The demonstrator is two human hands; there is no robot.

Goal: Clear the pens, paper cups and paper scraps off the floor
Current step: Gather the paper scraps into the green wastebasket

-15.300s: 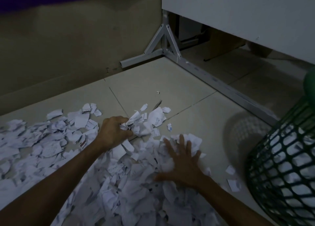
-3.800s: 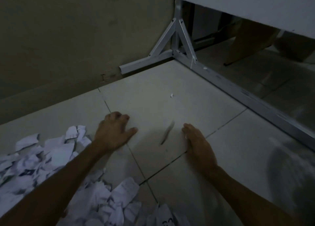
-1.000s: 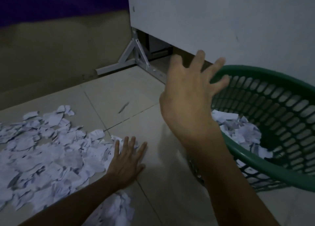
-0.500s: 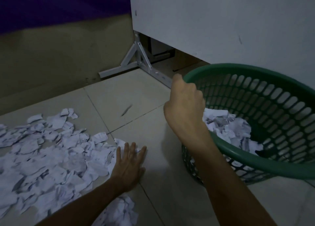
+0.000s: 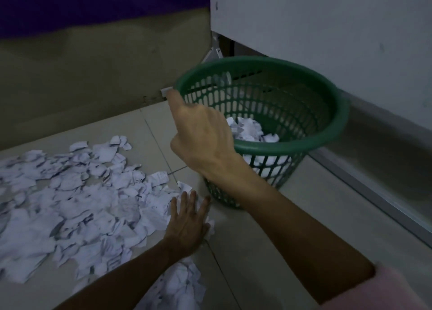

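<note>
Most scraps point(image 5: 77, 204) lie beside L hand point(image 5: 188, 223) (flat).

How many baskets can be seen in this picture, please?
1: a round green plastic lattice basket, tilted, on the tiled floor beside the white panel. The right hand is at its near rim. Torn paper scraps lie inside.

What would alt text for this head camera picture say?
A person's right hand grips the near rim of a tilted green basket part-filled with paper scraps, while the left hand lies flat beside a spread of torn paper scraps on the tiled floor.
</note>
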